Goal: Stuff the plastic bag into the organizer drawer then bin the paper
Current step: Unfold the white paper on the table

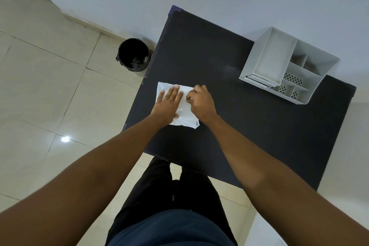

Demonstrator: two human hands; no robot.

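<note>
White and crinkled, the plastic bag or paper (186,118) lies on the black table (219,56), left hand (167,104) pressing it flat, right hand (200,101) pinching its edge, seemingly to gather it for the organizer (287,66).

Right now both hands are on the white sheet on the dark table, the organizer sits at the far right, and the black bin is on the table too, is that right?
Not quite: the head view shows the bin on the floor, left of the table. The rest holds: left hand and right hand are on the white sheet, with the organizer at the far right.
</note>
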